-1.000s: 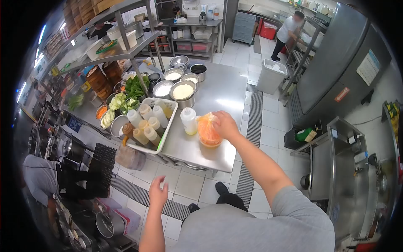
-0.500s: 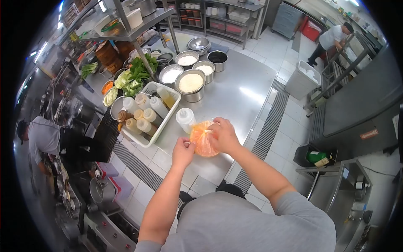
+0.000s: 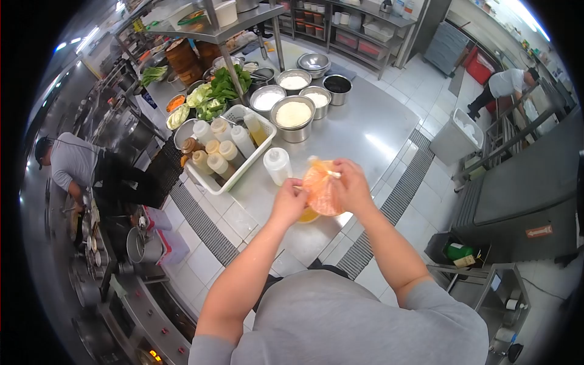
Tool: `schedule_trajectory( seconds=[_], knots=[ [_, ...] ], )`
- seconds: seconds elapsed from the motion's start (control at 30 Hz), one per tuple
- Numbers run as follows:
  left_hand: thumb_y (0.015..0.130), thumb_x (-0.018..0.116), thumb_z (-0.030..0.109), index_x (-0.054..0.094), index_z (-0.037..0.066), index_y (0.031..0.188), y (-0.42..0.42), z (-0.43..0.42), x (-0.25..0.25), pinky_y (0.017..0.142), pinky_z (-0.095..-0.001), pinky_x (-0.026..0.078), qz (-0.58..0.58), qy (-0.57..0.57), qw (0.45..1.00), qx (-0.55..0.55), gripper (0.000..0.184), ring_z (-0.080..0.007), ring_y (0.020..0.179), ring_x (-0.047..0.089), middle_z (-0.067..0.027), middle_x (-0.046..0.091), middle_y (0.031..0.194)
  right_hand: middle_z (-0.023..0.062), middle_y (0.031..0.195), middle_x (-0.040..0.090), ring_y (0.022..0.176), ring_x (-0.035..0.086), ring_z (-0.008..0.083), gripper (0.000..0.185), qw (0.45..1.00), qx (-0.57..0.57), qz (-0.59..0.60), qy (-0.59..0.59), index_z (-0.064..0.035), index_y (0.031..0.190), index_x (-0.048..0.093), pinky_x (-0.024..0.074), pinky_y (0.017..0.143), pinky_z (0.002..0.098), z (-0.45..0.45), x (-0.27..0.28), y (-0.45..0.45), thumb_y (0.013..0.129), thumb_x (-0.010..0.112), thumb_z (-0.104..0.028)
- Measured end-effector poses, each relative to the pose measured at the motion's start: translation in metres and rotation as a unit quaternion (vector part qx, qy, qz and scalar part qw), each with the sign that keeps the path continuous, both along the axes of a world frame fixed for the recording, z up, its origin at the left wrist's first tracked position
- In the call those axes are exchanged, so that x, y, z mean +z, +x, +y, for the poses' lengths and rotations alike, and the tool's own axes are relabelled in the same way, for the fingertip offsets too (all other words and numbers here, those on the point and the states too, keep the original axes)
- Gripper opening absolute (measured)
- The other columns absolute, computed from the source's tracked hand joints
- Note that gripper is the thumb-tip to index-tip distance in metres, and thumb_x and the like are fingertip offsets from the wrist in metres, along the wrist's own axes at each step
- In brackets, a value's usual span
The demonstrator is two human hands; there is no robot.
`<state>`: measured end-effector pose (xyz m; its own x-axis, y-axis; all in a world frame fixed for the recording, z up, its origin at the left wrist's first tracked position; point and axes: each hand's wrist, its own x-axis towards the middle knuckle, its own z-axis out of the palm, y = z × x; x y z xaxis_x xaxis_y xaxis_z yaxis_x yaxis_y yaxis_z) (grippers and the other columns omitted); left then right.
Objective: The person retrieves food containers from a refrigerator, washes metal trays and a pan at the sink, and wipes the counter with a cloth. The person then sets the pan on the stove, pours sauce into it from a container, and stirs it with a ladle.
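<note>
Between my hands is a tied plastic bag (image 3: 321, 187) with orange contents, tilted above the steel table (image 3: 365, 134). My right hand (image 3: 353, 187) grips its right side near the knot. The fingers of my left hand (image 3: 289, 202) are closed at the bag's left edge. Under the bag, a round yellow-orange thing (image 3: 308, 215) shows in part; the bag hides the rest. A clear squeeze bottle (image 3: 278, 166) stands just left of the bag. Farther left, a white basket (image 3: 250, 159) holds several squeeze bottles.
Metal pots of white and pale powder (image 3: 294, 114) and a pot of dark contents (image 3: 337, 85) stand farther back. Leafy greens (image 3: 228, 84) lie beside a shelf post. One person (image 3: 76, 159) bends at the left; another (image 3: 506, 83) is at the back right.
My left hand came up from below the table edge to the bag. Both hands have since raised and tilted the bag, uncovering the yellow-orange thing beneath. The view has turned.
</note>
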<state>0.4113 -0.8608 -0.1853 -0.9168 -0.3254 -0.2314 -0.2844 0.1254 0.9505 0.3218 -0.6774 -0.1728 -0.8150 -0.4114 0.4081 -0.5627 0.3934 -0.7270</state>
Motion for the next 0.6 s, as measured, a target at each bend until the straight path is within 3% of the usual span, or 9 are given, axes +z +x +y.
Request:
schedule_trajectory(
  seconds=[0.2, 0.3, 0.33, 0.37, 0.4, 0.43, 0.5, 0.57, 0.6],
  knots=[
    [0.092, 0.064, 0.017, 0.057, -0.001, 0.126, -0.014, 0.063, -0.030, 0.078, -0.0367, 0.055, -0.048, -0.072, 0.996, -0.036, 0.039, -0.0247, 0.086, 0.071, -0.0134, 0.071, 0.094, 0.0155, 0.122, 0.064, 0.114, 0.057, 0.0373, 0.026, 0.998, -0.041, -0.017, 0.040, -0.0010, 0.109, 0.063, 0.0468, 0.099, 0.0437, 0.055, -0.032, -0.014, 0.084, 0.069, -0.005],
    [0.090, 0.063, 0.014, 0.058, 0.000, 0.126, -0.009, 0.082, -0.040, 0.080, -0.0386, 0.055, -0.028, -0.098, 0.993, -0.063, 0.039, -0.0281, 0.085, 0.070, -0.0141, 0.071, 0.093, 0.0169, 0.120, 0.065, 0.114, 0.058, 0.0396, 0.028, 0.997, -0.045, -0.031, 0.052, -0.0002, 0.110, 0.064, 0.0467, 0.098, 0.0452, 0.073, -0.049, -0.020, 0.084, 0.068, -0.007],
    [0.088, 0.066, 0.015, 0.057, 0.001, 0.132, -0.007, 0.079, -0.036, 0.091, -0.0410, 0.052, -0.068, -0.069, 0.991, -0.093, 0.047, -0.0310, 0.101, 0.067, -0.0169, 0.068, 0.110, 0.0171, 0.120, 0.065, 0.114, 0.058, 0.0398, 0.027, 0.997, -0.038, -0.027, 0.067, 0.0002, 0.110, 0.064, 0.0466, 0.098, 0.0454, 0.076, -0.054, -0.022, 0.084, 0.068, -0.007],
    [0.088, 0.066, 0.015, 0.057, 0.001, 0.132, -0.001, 0.073, -0.043, 0.091, -0.0410, 0.052, -0.070, -0.067, 0.991, -0.092, 0.047, -0.0310, 0.101, 0.067, -0.0169, 0.068, 0.110, 0.0171, 0.120, 0.065, 0.114, 0.058, 0.0398, 0.027, 0.997, -0.037, -0.029, 0.068, 0.0002, 0.110, 0.064, 0.0466, 0.098, 0.0454, 0.076, -0.068, -0.023, 0.084, 0.068, -0.007],
    [0.087, 0.069, 0.015, 0.056, 0.002, 0.134, 0.008, 0.065, -0.055, 0.096, -0.0424, 0.049, 0.025, -0.253, 0.966, -0.039, 0.050, -0.0326, 0.111, 0.062, -0.0176, 0.065, 0.119, 0.0155, 0.119, 0.065, 0.112, 0.058, 0.0380, 0.026, 0.997, -0.038, -0.019, 0.071, 0.0001, 0.110, 0.063, 0.0468, 0.097, 0.0441, 0.077, -0.088, -0.026, 0.085, 0.068, -0.006],
    [0.086, 0.071, 0.016, 0.056, 0.003, 0.135, 0.014, 0.056, -0.056, 0.102, -0.0439, 0.046, 0.120, -0.428, 0.896, 0.015, 0.053, -0.0341, 0.120, 0.058, -0.0183, 0.061, 0.128, 0.0139, 0.117, 0.065, 0.110, 0.059, 0.0362, 0.026, 0.997, -0.041, -0.008, 0.072, 0.0001, 0.111, 0.062, 0.0471, 0.096, 0.0428, 0.077, -0.094, -0.028, 0.087, 0.069, -0.005],
    [0.084, 0.075, 0.018, 0.055, 0.006, 0.137, 0.028, 0.032, -0.049, 0.109, -0.0457, 0.039, 0.021, -0.442, 0.890, 0.109, 0.058, -0.0369, 0.132, 0.046, -0.0187, 0.050, 0.142, 0.0141, 0.118, 0.065, 0.113, 0.058, 0.0362, 0.028, 0.995, -0.062, -0.012, 0.072, -0.0002, 0.113, 0.062, 0.0464, 0.097, 0.0433, 0.076, -0.102, -0.034, 0.087, 0.069, -0.007],
    [0.085, 0.075, 0.018, 0.058, 0.004, 0.133, 0.040, 0.004, -0.084, 0.099, -0.0414, 0.047, -0.024, -0.479, 0.861, 0.169, 0.053, -0.0319, 0.116, 0.059, -0.0166, 0.062, 0.127, 0.0143, 0.119, 0.065, 0.116, 0.058, 0.0363, 0.030, 0.994, -0.078, -0.023, 0.076, -0.0005, 0.114, 0.062, 0.0458, 0.099, 0.0438, 0.068, -0.097, -0.025, 0.087, 0.070, -0.009],
    [0.085, 0.075, 0.018, 0.058, 0.004, 0.133, 0.044, -0.009, -0.081, 0.099, -0.0414, 0.047, -0.026, -0.480, 0.860, 0.171, 0.053, -0.0319, 0.116, 0.059, -0.0166, 0.062, 0.127, 0.0162, 0.123, 0.064, 0.120, 0.056, 0.0369, 0.033, 0.990, -0.086, 0.068, 0.089, -0.0007, 0.117, 0.061, 0.0446, 0.102, 0.0440, 0.060, -0.077, -0.022, 0.087, 0.070, -0.011]
  ],
)
